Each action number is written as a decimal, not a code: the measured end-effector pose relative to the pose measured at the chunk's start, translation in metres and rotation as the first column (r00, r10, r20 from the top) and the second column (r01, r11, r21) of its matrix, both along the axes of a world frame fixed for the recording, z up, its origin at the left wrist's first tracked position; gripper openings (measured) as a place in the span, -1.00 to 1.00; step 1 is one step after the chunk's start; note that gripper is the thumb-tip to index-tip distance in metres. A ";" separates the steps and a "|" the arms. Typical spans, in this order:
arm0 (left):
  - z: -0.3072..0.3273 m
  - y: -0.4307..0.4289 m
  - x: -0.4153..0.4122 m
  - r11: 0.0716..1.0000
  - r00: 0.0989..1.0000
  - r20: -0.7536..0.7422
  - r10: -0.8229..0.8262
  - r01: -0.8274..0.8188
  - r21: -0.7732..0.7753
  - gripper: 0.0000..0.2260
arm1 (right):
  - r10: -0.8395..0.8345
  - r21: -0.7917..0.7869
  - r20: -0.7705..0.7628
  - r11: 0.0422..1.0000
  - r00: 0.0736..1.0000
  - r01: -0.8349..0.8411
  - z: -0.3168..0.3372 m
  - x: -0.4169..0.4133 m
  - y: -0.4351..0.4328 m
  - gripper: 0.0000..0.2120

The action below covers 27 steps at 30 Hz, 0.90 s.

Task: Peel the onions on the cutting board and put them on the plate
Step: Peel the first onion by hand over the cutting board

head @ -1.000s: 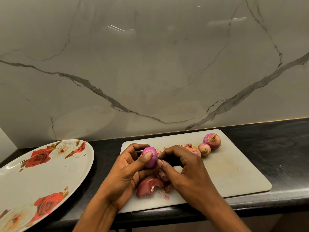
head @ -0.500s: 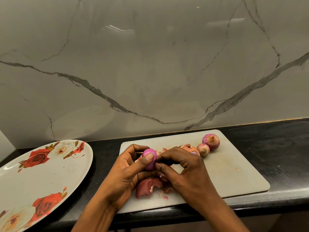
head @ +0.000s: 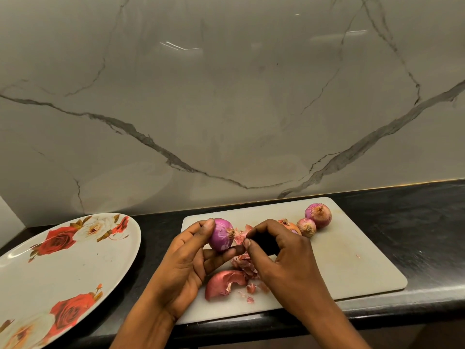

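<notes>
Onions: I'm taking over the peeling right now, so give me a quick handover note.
Left hand grips a nearly bare onion above the cutting board. Right hand is curled at its root end; whether it pinches skin is unclear.
Three unpeeled onions sit at the board's far side; loose skins lie near the front.
Done: one onion almost peeled. Left: finish it, peel three more, move all to the plate, which shows no onion.

One peeled onion (head: 221, 235), three unpeeled onions (head: 318, 215), one plate (head: 75, 260), one cutting board (head: 352, 260), and two hands (head: 183, 268) (head: 281, 258).
</notes>
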<state>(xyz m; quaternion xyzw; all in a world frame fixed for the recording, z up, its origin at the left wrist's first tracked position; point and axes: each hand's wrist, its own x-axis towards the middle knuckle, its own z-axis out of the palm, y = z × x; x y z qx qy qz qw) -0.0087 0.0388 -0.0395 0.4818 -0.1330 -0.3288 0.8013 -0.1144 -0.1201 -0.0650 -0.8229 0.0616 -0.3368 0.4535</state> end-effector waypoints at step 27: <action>-0.004 -0.005 -0.007 0.979 0.953 0.300 0.048 -0.105 0.177 -0.68 | -0.068 -0.180 0.078 0.980 0.995 0.082 0.000 -0.003 0.009 -0.84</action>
